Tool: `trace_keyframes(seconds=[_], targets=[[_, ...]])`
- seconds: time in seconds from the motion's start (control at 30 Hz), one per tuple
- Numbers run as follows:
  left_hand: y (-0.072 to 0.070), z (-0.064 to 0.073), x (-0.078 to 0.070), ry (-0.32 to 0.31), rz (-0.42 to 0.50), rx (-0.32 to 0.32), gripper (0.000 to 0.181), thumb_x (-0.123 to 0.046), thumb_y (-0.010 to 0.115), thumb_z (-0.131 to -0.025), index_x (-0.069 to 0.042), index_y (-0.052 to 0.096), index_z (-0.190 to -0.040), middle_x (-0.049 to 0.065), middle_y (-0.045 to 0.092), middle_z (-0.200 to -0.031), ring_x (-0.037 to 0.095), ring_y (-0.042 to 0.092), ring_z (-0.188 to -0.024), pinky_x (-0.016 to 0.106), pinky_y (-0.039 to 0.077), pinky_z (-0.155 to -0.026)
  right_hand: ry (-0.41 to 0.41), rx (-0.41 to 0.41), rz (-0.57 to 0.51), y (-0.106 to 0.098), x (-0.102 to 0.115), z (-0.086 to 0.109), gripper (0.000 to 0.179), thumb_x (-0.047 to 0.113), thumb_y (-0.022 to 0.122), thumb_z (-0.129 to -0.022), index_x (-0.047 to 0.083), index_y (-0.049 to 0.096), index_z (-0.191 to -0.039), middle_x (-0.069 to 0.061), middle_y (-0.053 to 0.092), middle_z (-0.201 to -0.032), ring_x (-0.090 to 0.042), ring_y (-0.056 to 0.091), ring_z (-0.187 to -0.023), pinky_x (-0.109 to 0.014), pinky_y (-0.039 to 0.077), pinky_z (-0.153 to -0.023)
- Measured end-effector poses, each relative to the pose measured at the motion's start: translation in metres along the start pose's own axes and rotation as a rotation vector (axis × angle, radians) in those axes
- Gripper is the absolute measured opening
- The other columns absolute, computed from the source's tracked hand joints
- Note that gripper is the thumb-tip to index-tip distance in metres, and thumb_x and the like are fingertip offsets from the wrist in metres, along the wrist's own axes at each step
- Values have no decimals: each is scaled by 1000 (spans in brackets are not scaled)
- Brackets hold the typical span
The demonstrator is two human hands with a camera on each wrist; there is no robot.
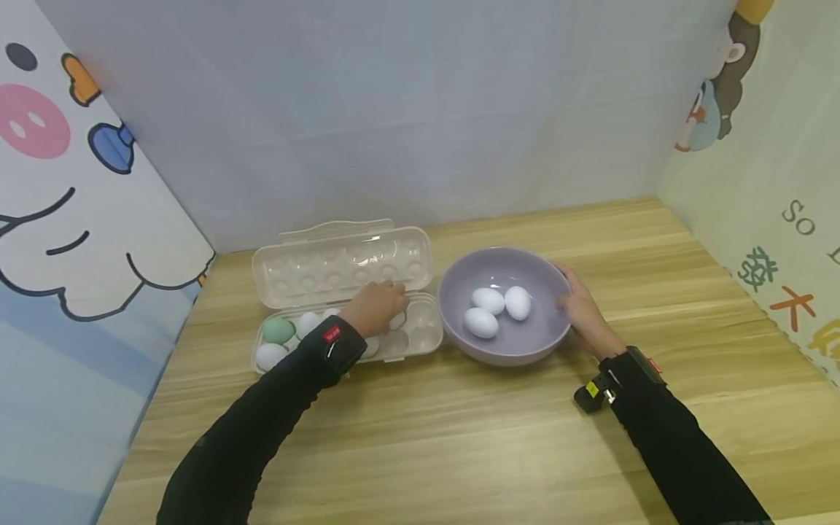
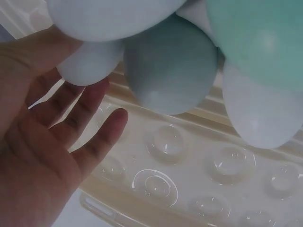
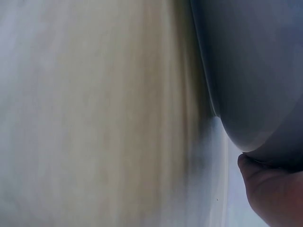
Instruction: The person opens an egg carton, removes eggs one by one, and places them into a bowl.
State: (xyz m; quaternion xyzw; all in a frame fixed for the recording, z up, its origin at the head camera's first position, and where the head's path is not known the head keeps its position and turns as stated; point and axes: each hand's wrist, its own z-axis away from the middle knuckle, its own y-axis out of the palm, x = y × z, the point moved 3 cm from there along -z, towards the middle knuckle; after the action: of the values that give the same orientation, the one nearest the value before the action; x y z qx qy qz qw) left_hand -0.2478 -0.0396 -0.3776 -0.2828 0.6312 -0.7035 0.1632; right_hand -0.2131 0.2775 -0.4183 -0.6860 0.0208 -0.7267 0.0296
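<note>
A clear plastic egg carton (image 1: 429, 337) lies with its lid (image 1: 341, 266) raised at the back. My left hand (image 1: 374, 308) reaches over its middle, thumb and fingers around a white egg (image 2: 90, 66) low in the carton. Beside that egg, in the left wrist view, are a grey-green egg (image 2: 170, 66) and a pale green egg (image 2: 265, 38). To the right stands a purple bowl (image 1: 459, 284) holding three white eggs (image 1: 488, 300). My right hand (image 1: 584, 310) grips the bowl's right rim, thumb on the inside; most of its fingers are hidden.
The carton and the bowl stand close together on a wood-grain table (image 1: 420, 445). A grey-white backdrop (image 1: 420, 109) rises behind them, with printed panels at left and right. A small black camera (image 1: 590, 395) hangs under my right wrist.
</note>
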Motion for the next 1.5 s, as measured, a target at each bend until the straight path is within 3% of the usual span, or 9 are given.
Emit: trace_keyframes(seconds=[0.2, 0.4, 0.53, 0.67, 0.77, 0.93, 1.17, 1.33, 1.5], targets=[[-6, 0, -2, 11, -7, -19, 25, -11, 72, -67, -7, 58, -88, 8, 53, -89, 25, 50, -83, 38, 47, -67, -9, -5, 11, -2, 0, 0, 77, -15, 29, -69, 12, 16, -141, -17, 11, -146, -41, 19, -128, -56, 28, -98], [-24, 0, -2, -26, 28, 7, 28, -16, 70, -71, -6, 59, -94, 8, 52, -92, 25, 49, -85, 38, 45, -70, -11, -18, 16, -4, -1, -1, 78, -15, 30, -68, 11, 17, -141, -18, 12, -146, -42, 21, -126, -55, 31, -97], [-39, -3, -6, 22, 63, -110, 28, -16, 70, -74, -4, 57, -96, 7, 52, -91, 23, 49, -82, 35, 46, -71, -14, -19, 10, -6, -2, -1, 77, -14, 30, -68, 10, 17, -140, -18, 13, -145, -41, 21, -126, -54, 29, -98], [-59, -10, -16, 127, 140, -272, 31, -12, 69, -74, -2, 56, -100, 8, 54, -94, 23, 51, -85, 33, 46, -76, -15, -27, 7, -7, -1, 0, 77, -14, 30, -69, 11, 18, -141, -17, 13, -146, -41, 22, -126, -55, 30, -98], [-72, -16, -26, 192, 198, -314, 32, -10, 70, -71, -4, 57, -100, 6, 56, -93, 22, 52, -86, 33, 45, -77, -14, -29, 6, -8, -1, 0, 77, -14, 30, -69, 12, 17, -141, -16, 13, -146, -41, 21, -126, -55, 30, -98], [-86, -35, -44, 225, 237, -235, 34, -14, 71, -70, -8, 57, -101, 3, 56, -92, 19, 51, -85, 32, 44, -75, -18, -29, 6, -9, -2, -1, 78, -15, 29, -69, 12, 16, -141, -16, 12, -146, -40, 19, -128, -55, 27, -99], [-96, -73, -71, 247, 187, -87, 30, -18, 69, -71, -12, 55, -97, -1, 50, -90, 15, 49, -77, 28, 43, -68, -32, -39, 19, -8, -4, -2, 77, -13, 30, -67, 10, 20, -140, -16, 15, -145, -40, 20, -127, -55, 27, -99], [-92, -98, -90, 305, 113, -35, 29, -13, 65, -74, -13, 57, -103, -1, 53, -95, 14, 52, -86, 27, 44, -78, -25, -30, 15, -6, -6, -4, 75, -12, 29, -69, 12, 21, -140, -16, 17, -144, -38, 26, -124, -52, 33, -96], [-80, -114, -105, 365, 70, 26, 27, -11, 66, -77, -15, 63, -104, -2, 55, -98, 14, 54, -87, 26, 44, -80, -12, -9, -16, -3, -4, -2, 75, -12, 29, -71, 15, 20, -140, -17, 17, -144, -39, 27, -122, -50, 33, -96]])
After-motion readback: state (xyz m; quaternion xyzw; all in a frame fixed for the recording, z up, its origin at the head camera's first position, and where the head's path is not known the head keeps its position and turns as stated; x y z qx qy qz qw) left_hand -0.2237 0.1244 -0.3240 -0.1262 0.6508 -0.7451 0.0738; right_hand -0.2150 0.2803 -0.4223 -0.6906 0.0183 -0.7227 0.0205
